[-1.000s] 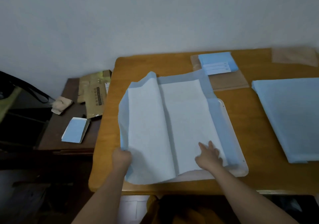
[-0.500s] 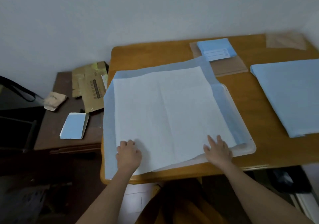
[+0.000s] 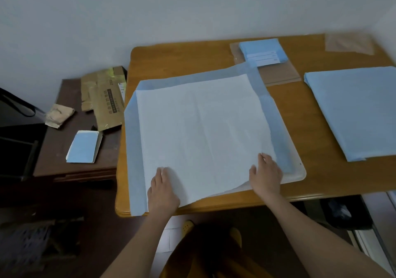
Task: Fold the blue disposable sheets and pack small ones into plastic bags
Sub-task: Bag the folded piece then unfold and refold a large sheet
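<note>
A blue disposable sheet (image 3: 199,132) lies spread out on the wooden table (image 3: 182,59), its white padded side up and blue borders around it. My left hand (image 3: 162,190) rests flat on its near left part. Near the sheet's front right corner, my right hand (image 3: 265,175) presses down with straight fingers. A white tray (image 3: 297,172) lies under the sheet's right side. A stack of blue sheets (image 3: 360,110) sits at the right. A small folded blue sheet with a white label (image 3: 263,51) lies on clear plastic bags (image 3: 280,75) at the back.
Another clear bag (image 3: 349,43) lies at the table's far right corner. A low dark side table (image 3: 64,149) at the left holds a flattened cardboard box (image 3: 105,100), a small blue packet (image 3: 83,147) and crumpled brown paper (image 3: 57,115). The wall runs behind.
The sheet's left half has been unfolded outward and now lies flat. My left hand let go of the edge and rests flat on the sheet; the right hand slid slightly toward the near edge.
</note>
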Demonstrator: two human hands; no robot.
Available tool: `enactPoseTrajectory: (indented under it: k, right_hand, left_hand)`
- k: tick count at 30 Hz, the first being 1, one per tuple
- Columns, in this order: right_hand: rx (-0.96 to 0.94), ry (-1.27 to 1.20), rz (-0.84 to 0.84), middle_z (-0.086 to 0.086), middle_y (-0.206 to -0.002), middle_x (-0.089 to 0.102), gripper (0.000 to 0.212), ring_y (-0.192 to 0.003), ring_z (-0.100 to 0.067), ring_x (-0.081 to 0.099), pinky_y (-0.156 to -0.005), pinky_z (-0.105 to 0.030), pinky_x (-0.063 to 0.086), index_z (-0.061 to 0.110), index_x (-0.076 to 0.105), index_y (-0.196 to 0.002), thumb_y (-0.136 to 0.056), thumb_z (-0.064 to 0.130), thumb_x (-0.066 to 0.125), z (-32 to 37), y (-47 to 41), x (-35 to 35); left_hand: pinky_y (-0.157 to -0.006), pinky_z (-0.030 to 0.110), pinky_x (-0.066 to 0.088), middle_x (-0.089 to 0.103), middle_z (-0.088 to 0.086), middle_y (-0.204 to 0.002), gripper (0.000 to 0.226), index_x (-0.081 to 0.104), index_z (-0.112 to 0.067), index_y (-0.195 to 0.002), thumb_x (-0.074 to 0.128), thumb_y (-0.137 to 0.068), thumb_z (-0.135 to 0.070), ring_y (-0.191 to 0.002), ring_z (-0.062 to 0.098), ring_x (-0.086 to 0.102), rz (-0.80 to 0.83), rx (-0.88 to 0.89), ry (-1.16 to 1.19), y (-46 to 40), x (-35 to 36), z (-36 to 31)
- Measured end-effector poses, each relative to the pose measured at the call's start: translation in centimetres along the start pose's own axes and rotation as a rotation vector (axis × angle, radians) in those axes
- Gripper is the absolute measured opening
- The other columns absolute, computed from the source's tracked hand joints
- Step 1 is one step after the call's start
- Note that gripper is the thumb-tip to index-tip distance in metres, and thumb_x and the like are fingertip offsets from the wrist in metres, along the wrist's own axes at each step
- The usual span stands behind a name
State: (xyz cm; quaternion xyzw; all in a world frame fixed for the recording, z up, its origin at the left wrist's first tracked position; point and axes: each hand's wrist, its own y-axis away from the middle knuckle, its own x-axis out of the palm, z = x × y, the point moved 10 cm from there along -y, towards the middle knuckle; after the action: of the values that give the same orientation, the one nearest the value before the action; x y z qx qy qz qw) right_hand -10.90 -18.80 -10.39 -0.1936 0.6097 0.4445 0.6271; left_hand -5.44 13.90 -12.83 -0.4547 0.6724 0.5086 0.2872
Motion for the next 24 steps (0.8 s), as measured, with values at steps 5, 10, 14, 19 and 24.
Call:
enactPoseTrajectory:
  k: [5, 10, 14, 19, 24]
  right_hand:
    - [-0.037, 0.073, -0.135, -0.003, -0.148, 0.039, 0.049, -0.138, -0.024, 0.032, -0.114, -0.046, 0.029, 0.012, 0.036, -0.146, -0.099, 0.028, 0.043, -2.9, 1.9, -2.3]
    - [0.027, 0.130, -0.171, -0.004, -0.139, 0.049, 0.047, -0.130, -0.027, 0.039, -0.108, -0.047, 0.035, 0.011, 0.046, -0.138, -0.093, 0.025, 0.050, -6.4, 3.5, -3.0]
    - [-0.024, 0.083, -0.200, -0.004, -0.136, 0.052, 0.046, -0.126, -0.026, 0.043, -0.107, -0.046, 0.037, 0.010, 0.050, -0.135, -0.091, 0.021, 0.053, -7.9, 4.6, -3.1]
    - [-0.220, -0.013, -0.447, -0.005, -0.121, 0.063, 0.040, -0.104, -0.025, 0.057, -0.091, -0.046, 0.047, 0.008, 0.063, -0.123, -0.088, 0.016, 0.047, -7.5, 6.3, -5.7]
    - [-0.246, -0.126, -0.450, 0.001, -0.093, 0.064, 0.023, -0.087, -0.021, 0.059, -0.080, -0.038, 0.046, 0.015, 0.069, -0.093, -0.090, 0.017, 0.047, -8.6, 6.5, -5.9]
  left_hand:
    - [-0.118, 0.042, 0.017, -0.007, 0.000, -0.160, 0.083, 0.006, -0.019, -0.152, 0.051, -0.082, -0.011, -0.146, 0.024, 0.003, 0.037, 0.067, -0.054, 1.3, 1.2, -3.0]
    - [-0.117, 0.043, 0.019, 0.002, 0.006, -0.158, 0.065, 0.022, -0.018, -0.147, 0.048, -0.087, -0.021, -0.144, 0.028, 0.010, 0.150, 0.071, -0.137, 2.7, 3.6, -5.1]
    - [-0.115, 0.047, 0.022, 0.007, 0.007, -0.156, 0.060, 0.025, -0.018, -0.144, 0.046, -0.088, -0.024, -0.142, 0.028, 0.011, 0.191, 0.074, -0.208, 3.3, 4.7, -5.4]
    - [-0.116, 0.051, 0.018, 0.011, 0.007, -0.155, 0.055, 0.029, -0.017, -0.142, 0.044, -0.091, -0.026, -0.143, 0.026, 0.012, 0.189, 0.037, -0.233, 2.9, 4.7, -5.1]
    - [-0.118, 0.052, 0.011, 0.003, 0.005, -0.159, 0.055, 0.025, -0.018, -0.145, 0.040, -0.093, -0.025, -0.145, 0.027, 0.005, 0.181, 0.017, -0.241, 2.9, 4.9, -5.0]
